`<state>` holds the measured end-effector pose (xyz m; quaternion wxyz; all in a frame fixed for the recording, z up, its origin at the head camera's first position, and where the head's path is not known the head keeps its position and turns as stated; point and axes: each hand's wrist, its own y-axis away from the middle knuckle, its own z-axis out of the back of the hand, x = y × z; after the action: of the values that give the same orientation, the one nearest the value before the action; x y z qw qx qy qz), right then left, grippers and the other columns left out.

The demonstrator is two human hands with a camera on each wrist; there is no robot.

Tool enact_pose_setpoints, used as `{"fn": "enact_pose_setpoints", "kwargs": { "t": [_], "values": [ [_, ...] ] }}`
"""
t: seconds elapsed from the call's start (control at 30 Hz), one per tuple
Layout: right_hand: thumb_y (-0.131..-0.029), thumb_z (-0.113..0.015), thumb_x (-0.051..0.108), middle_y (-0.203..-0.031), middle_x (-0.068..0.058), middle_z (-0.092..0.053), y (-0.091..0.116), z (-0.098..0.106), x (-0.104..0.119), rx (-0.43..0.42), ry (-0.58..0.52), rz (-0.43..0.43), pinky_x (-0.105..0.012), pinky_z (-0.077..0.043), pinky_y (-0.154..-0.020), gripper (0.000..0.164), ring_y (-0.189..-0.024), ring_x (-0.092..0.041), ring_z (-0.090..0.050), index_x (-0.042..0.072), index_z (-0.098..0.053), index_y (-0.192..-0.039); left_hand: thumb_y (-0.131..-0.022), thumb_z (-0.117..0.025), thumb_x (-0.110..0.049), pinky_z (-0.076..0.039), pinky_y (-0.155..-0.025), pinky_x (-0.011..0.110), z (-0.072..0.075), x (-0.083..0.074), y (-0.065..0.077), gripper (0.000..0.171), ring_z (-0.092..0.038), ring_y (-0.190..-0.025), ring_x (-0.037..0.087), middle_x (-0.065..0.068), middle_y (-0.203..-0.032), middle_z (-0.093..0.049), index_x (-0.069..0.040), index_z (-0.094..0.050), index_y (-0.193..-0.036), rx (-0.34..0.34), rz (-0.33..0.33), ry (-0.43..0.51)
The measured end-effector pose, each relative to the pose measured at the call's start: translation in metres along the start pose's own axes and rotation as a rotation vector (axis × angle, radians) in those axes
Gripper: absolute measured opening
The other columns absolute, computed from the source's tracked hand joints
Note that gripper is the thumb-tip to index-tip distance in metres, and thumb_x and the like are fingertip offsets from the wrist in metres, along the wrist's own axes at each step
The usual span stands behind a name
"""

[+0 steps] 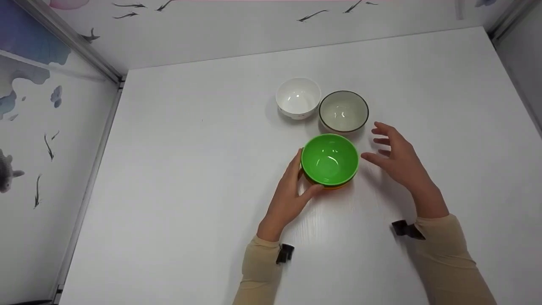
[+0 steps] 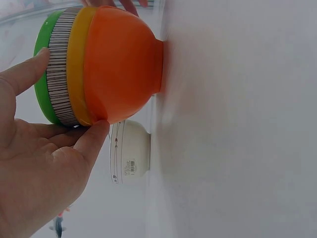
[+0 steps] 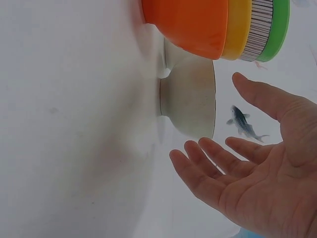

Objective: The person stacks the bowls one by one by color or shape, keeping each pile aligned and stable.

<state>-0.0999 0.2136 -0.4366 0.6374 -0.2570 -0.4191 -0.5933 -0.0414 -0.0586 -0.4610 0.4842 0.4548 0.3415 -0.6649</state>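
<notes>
A stack of nested bowls stands on the white table, with a green bowl (image 1: 330, 159) on top. Below its rim show a black-and-white striped band (image 2: 60, 69), a yellow rim (image 2: 79, 64) and an orange bowl (image 2: 124, 64) at the bottom. My left hand (image 1: 288, 195) holds the stack from its left side, thumb on the near side and fingers along the left wall. Just right of the stack, my right hand (image 1: 397, 160) hovers with fingers spread and loosely bent, touching nothing.
Behind the stack, a white bowl (image 1: 298, 96) and a pale grey-green bowl (image 1: 344, 111) with a dark rim stand close beside each other. White panels with painted fish (image 1: 6, 171) border the table (image 1: 182, 190) at the left and back.
</notes>
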Motion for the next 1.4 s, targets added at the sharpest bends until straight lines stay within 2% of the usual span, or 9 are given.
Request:
{"fn": "enact_pose_setpoints", "kwargs": {
  "t": [0.4,0.7,1.07,1.4],
  "values": [
    [-0.093,-0.071,0.023,-0.153,-0.022,-0.040,-0.016,-0.002,-0.006,-0.002,-0.007,-0.004,-0.056,-0.043,-0.113,0.083,-0.139,-0.043,-0.044,0.005,-0.021,-0.157,-0.094,-0.069,-0.031,-0.033,-0.122,0.030,0.001,-0.002,-0.001,0.092,-0.023,-0.154,0.022,0.011,-0.166,-0.020,-0.003,-0.011,-0.159,0.001,0.006,-0.013],
    [-0.098,-0.062,0.038,-0.153,-0.023,-0.040,-0.024,-0.005,-0.011,-0.005,-0.033,-0.018,-0.062,-0.040,-0.112,0.080,-0.138,-0.045,-0.045,0.005,-0.020,-0.157,-0.094,-0.069,-0.032,-0.033,-0.122,0.030,0.001,-0.002,0.000,0.092,-0.022,-0.154,0.020,0.009,-0.167,-0.019,-0.005,-0.011,-0.160,0.002,0.016,-0.014],
    [-0.099,-0.059,0.040,-0.153,-0.024,-0.040,-0.033,-0.008,-0.012,-0.001,-0.037,-0.032,-0.062,-0.038,-0.115,0.078,-0.139,-0.044,-0.044,0.004,-0.020,-0.156,-0.094,-0.069,-0.031,-0.033,-0.122,0.031,0.000,-0.001,0.000,0.091,-0.023,-0.154,0.020,0.008,-0.167,-0.020,-0.004,-0.012,-0.160,-0.002,0.007,0.008],
    [-0.100,-0.058,0.038,-0.151,-0.026,-0.041,-0.038,-0.011,-0.013,-0.003,-0.036,-0.008,-0.062,-0.040,-0.113,0.074,-0.136,-0.046,-0.047,0.004,-0.022,-0.156,-0.094,-0.069,-0.034,-0.032,-0.122,0.031,0.000,-0.001,0.000,0.091,-0.022,-0.154,0.019,0.006,-0.167,-0.020,-0.007,-0.012,-0.160,0.001,0.034,0.002]
  ]
}}
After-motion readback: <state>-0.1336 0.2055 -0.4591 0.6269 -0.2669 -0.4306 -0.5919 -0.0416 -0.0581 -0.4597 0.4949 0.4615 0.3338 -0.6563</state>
